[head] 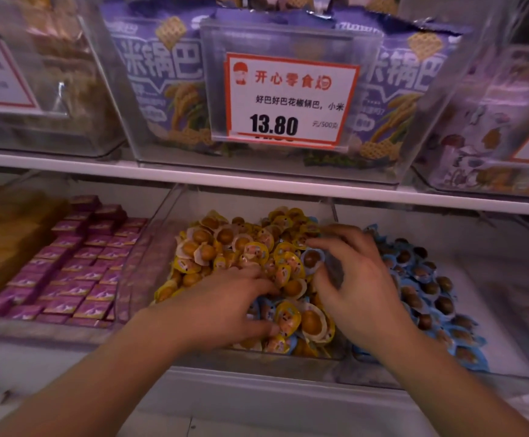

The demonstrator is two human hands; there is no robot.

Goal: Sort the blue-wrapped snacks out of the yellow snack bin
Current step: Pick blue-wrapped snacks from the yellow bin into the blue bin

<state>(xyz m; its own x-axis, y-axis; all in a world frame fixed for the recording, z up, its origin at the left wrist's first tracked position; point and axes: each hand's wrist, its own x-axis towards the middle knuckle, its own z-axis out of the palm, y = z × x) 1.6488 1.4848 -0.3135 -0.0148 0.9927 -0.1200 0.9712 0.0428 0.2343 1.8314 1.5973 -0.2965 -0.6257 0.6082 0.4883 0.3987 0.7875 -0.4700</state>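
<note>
A clear bin (149, 247) on the lower shelf holds a heap of yellow-wrapped snacks (241, 247). Some blue-wrapped snacks (266, 310) lie mixed in near its front. My right hand (358, 285) hovers over the right side of the heap and pinches one blue-wrapped snack (312, 259) between thumb and fingers. My left hand (225, 307) rests on the front of the heap, its fingers spread into the wrappers, gripping nothing that I can see.
To the right a bin (509, 326) holds blue-wrapped snacks (430, 288). On the left lie pink boxed snacks (77, 272). The white shelf edge (257, 181) above carries clear bins with purple bags and a price tag (291, 99).
</note>
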